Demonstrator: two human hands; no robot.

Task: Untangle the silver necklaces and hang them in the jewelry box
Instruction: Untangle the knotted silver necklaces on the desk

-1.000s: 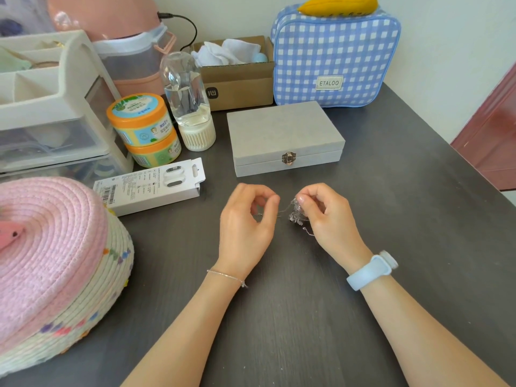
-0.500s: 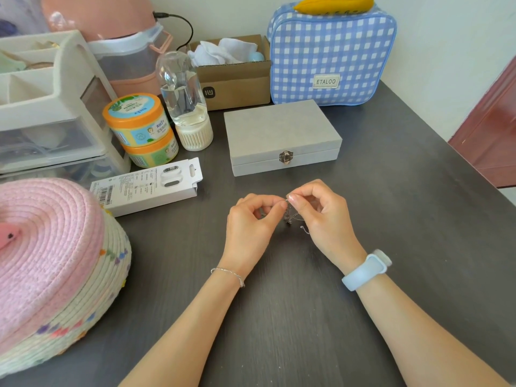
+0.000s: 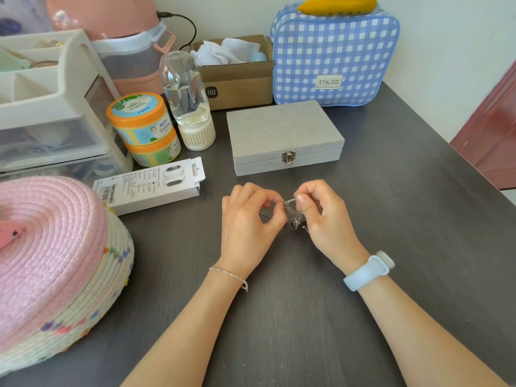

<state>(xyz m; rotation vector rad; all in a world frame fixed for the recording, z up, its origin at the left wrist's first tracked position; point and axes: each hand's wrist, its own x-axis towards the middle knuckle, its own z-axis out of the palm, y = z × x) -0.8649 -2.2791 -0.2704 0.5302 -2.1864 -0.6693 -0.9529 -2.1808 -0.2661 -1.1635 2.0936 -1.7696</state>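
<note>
hands apart slightly; left hand (image 3: pixel 248 219), right hand (image 3: pixel 324 216) both pinching tangled necklaces (image 3: pixel 293 212).

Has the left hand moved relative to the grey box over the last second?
Barely. The left hand stays in front of the box, left of its clasp, pinching the necklaces; it only closed toward the right hand.

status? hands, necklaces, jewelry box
Left hand and right hand both pinching the tangled silver necklaces above the table. Jewelry box shut, latch closed. Nothing between hands and box.
</note>
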